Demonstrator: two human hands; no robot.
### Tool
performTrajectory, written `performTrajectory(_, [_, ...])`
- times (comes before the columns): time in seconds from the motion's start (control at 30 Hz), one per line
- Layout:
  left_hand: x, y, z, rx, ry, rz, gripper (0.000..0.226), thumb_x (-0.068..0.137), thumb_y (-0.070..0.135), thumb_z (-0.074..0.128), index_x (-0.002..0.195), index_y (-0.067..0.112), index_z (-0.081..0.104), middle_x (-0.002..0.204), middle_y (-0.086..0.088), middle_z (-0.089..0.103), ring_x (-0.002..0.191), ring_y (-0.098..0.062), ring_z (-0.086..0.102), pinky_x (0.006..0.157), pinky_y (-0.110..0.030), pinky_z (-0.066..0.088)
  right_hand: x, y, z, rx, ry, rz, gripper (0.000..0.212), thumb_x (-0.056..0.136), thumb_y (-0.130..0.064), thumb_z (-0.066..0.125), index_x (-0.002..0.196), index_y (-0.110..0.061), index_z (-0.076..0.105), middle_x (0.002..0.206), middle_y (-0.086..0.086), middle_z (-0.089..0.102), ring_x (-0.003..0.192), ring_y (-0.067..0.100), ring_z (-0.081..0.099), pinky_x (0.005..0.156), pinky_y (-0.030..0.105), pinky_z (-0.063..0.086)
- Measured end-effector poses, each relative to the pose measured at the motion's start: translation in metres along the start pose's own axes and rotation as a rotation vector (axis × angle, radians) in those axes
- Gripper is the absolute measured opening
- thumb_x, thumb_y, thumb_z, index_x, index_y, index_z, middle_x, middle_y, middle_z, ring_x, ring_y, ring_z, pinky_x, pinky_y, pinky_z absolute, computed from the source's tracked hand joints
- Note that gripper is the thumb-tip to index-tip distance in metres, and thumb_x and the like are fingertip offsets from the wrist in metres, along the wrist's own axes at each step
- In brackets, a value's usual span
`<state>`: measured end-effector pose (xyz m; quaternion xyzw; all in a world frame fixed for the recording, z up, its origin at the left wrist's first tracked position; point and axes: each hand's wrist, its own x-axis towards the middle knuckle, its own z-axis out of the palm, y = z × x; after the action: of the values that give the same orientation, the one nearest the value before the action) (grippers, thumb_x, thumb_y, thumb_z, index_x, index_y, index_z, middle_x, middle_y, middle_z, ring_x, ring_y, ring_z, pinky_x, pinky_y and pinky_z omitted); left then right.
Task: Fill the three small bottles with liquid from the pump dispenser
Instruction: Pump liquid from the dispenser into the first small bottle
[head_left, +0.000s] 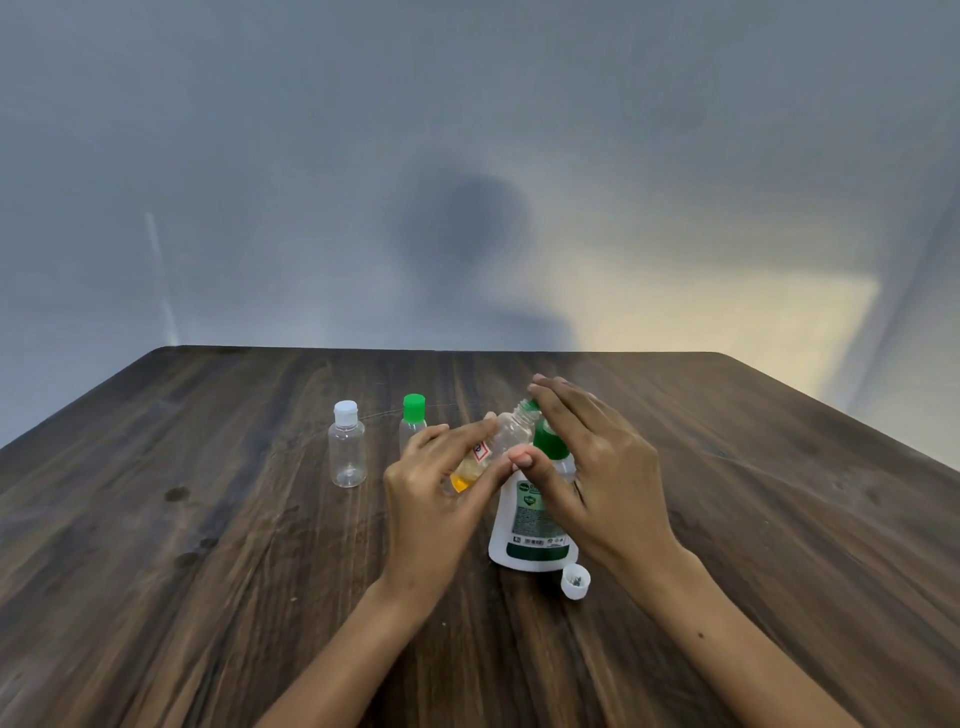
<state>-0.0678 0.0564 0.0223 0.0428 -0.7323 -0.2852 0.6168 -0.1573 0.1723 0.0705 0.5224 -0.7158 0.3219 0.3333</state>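
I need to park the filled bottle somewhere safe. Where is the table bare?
Bare table lies right of the right hand, and left of the white-capped bottle. It is crowded mid-table: green-capped bottle, open bottle in the left hand, dispenser, loose cap.

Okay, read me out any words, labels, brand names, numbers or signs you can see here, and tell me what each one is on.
Pump dispenser: green and white label with a logo and lines of print, all too small and blurred to read.
Small bottle held in the left hand: a red-bordered diamond sign on a white label; its symbol is too blurred to read.
White-capped bottle and green-capped bottle: no text visible.
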Motion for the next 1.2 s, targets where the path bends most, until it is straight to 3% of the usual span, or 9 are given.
performTrajectory(0.13, [-0.0012,0.0,-0.0008,0.0,-0.018,-0.004,0.056,0.089,0.06,0.052,0.111,0.012,0.07,0.105,0.012,0.067,0.1,0.013,0.059,0.087,-0.043,0.055,-0.0019,-0.0023,0.0008,0.008,0.009,-0.001,0.082,0.092,-0.07,0.022,0.115,-0.006,0.066,0.116,0.005,0.067,0.106,0.02,0.063,0.089,0.024,0.043])
performTrajectory(0.23, [-0.0006,-0.0001,-0.001,-0.018,-0.009,-0.017,0.054,0.088,0.06,0.055,0.111,0.014,0.07,0.104,0.013,0.068,0.096,-0.001,0.064,0.083,-0.043,0.057,-0.0009,-0.0005,-0.0003,0.019,-0.006,-0.001,0.082,0.092,-0.071,0.021,0.12,-0.007,0.064,0.123,0.005,0.064,0.113,0.021,0.06,0.093,0.028,0.043])
performTrajectory(0.33, [-0.0006,-0.0022,-0.0009,-0.016,-0.009,-0.028,0.047,0.084,0.049,0.063,0.109,0.01,0.072,0.104,0.009,0.07,0.097,-0.005,0.065,0.083,-0.044,0.056,0.0041,-0.0006,-0.0039,0.002,-0.006,-0.009,0.082,0.093,-0.07,0.019,0.119,-0.008,0.065,0.12,0.005,0.065,0.11,0.021,0.061,0.09,0.027,0.041])
performTrajectory(0.47, [-0.0011,-0.004,-0.0007,0.005,-0.021,-0.027,0.041,0.083,0.04,0.065,0.106,0.007,0.074,0.104,0.004,0.073,0.098,0.0,0.065,0.088,-0.046,0.054,0.0055,-0.0051,-0.0026,-0.022,-0.012,0.005,0.081,0.092,-0.071,0.02,0.108,-0.009,0.069,0.106,0.003,0.07,0.094,0.019,0.066,0.079,0.02,0.04])
performTrajectory(0.67, [-0.0008,0.0015,-0.0011,-0.032,-0.004,-0.024,0.05,0.088,0.052,0.059,0.11,0.009,0.071,0.106,0.008,0.07,0.1,0.0,0.066,0.101,-0.032,0.048,0.0074,-0.0029,-0.0085,-0.018,-0.016,-0.015,0.082,0.092,-0.071,0.019,0.114,-0.009,0.067,0.114,0.005,0.068,0.102,0.02,0.064,0.085,0.023,0.039])
performTrajectory(0.9, [-0.0008,0.0036,-0.0016,-0.043,-0.006,-0.036,0.055,0.089,0.055,0.056,0.11,0.006,0.071,0.105,0.008,0.069,0.097,0.01,0.063,0.104,-0.032,0.047,0.0028,-0.0064,-0.0043,-0.016,-0.013,0.004,0.083,0.09,-0.074,0.022,0.111,-0.009,0.068,0.111,0.003,0.068,0.1,0.02,0.064,0.084,0.021,0.04])
performTrajectory(1.03, [-0.0012,0.0025,-0.001,-0.042,0.007,-0.028,0.05,0.088,0.05,0.06,0.11,0.006,0.071,0.105,0.006,0.07,0.098,0.006,0.065,0.104,-0.029,0.046,0.0069,-0.0053,-0.0075,-0.039,-0.024,-0.008,0.084,0.09,-0.073,0.02,0.115,-0.008,0.067,0.117,0.005,0.066,0.105,0.021,0.063,0.086,0.024,0.039])
performTrajectory(1.2, [-0.0022,0.0021,-0.0006,-0.022,-0.009,0.001,0.042,0.086,0.048,0.061,0.113,0.015,0.064,0.106,0.013,0.065,0.101,0.022,0.055,0.106,-0.02,0.041,-0.0009,-0.0056,-0.0025,-0.052,-0.015,0.011,0.082,0.091,-0.073,0.022,0.112,-0.008,0.068,0.113,0.004,0.068,0.102,0.02,0.065,0.086,0.022,0.04])
